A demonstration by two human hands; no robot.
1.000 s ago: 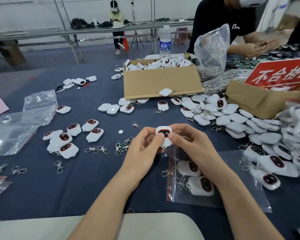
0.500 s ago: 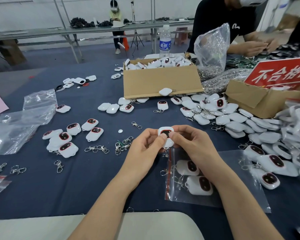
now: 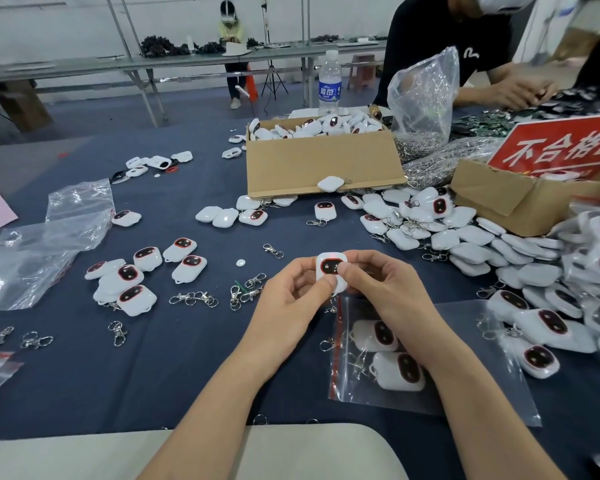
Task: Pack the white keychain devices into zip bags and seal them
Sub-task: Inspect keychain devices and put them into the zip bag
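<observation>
Both hands hold one white keychain device (image 3: 330, 268) with a dark, red-rimmed face, raised just above the blue table. My left hand (image 3: 291, 296) pinches its left and lower edge. My right hand (image 3: 378, 289) grips its right side, thumb pressed on the face. Its metal clip (image 3: 331, 308) dangles below. Under my right forearm lies a clear zip bag (image 3: 465, 393) with a red seal strip, holding two devices (image 3: 395, 370).
Loose devices (image 3: 132, 275) and metal clips (image 3: 246, 289) lie at the left. An open cardboard box (image 3: 323, 161) full of devices stands ahead. A big device pile (image 3: 499, 247) and second box (image 3: 520, 199) fill the right. Empty bags (image 3: 32, 251) lie far left. A person works opposite.
The device stays held in both hands; my right thumb has shifted onto its dark face and the hands have nudged slightly. The bag has not moved.
</observation>
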